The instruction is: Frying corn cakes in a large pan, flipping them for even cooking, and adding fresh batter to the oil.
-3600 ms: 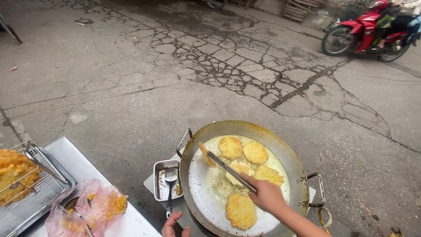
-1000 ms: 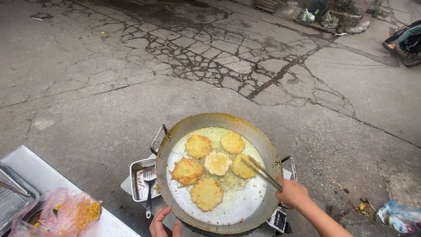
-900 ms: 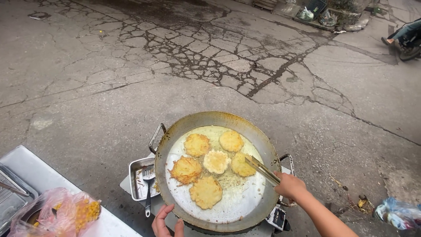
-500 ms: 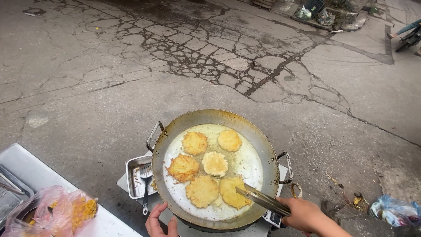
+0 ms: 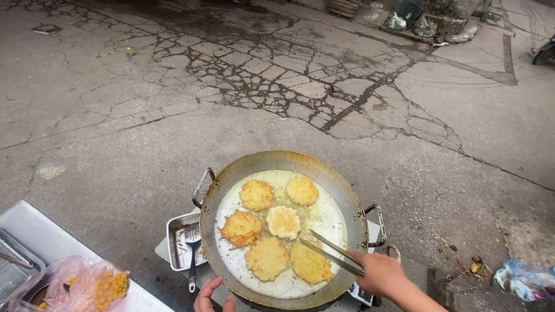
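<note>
Golden fritters (image 5: 267, 258) in oily pan (image 5: 219, 190)

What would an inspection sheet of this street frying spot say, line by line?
Surface: cracked concrete ground; white table at lower left.
Job's things: wide pan of oil with six golden fritters; metal tongs reaching over one.
Clutter: small steel tray holding a spatula; plastic bag with yellow food.
Grippers: right hand grips the tongs; left hand at the pan's near rim.
Cables: nothing seen.
Surroundings: litter at right, crates far off.
</note>
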